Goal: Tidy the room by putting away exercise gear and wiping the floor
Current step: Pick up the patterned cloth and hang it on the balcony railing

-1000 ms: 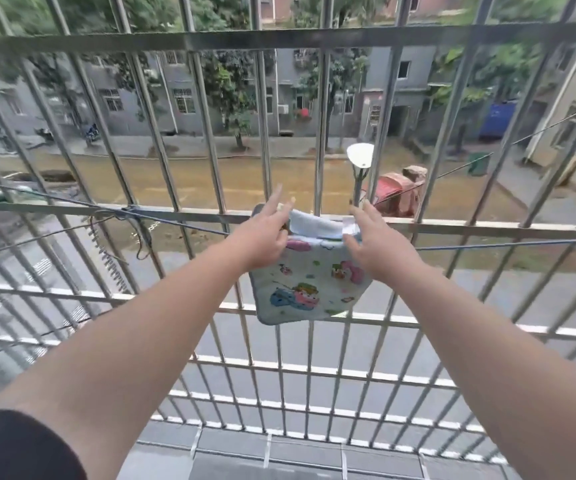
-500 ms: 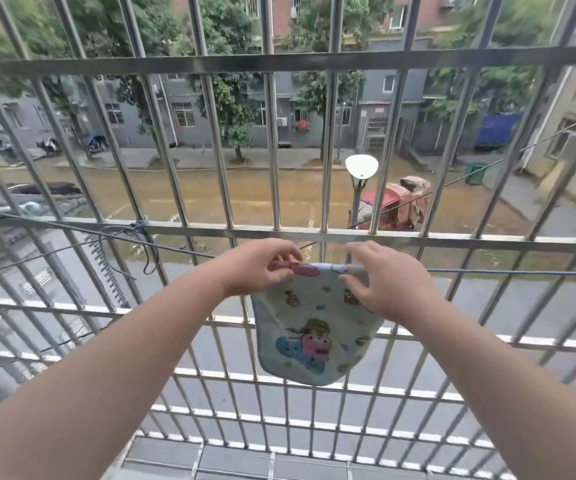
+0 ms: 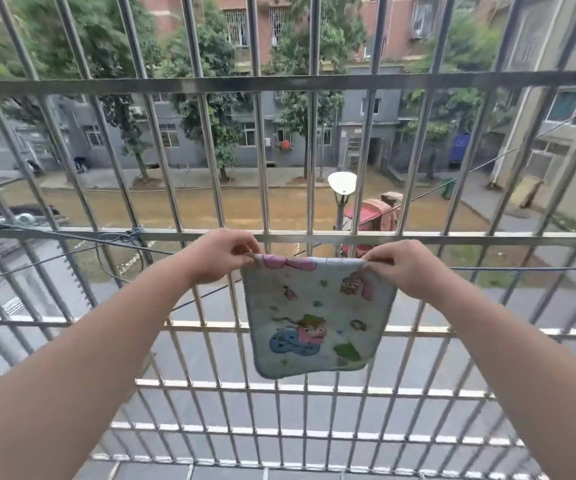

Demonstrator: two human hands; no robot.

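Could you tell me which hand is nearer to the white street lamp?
Right. The right hand sits just below-right of the street lamp; the left hand is farther off to its lower left.

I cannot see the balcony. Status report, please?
Left hand and right hand pinch cloth top corners. Cloth hangs over line. Nothing in the way.

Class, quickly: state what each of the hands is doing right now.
Left hand: pinching the cloth at its top left corner.
Right hand: pinching its top right corner.
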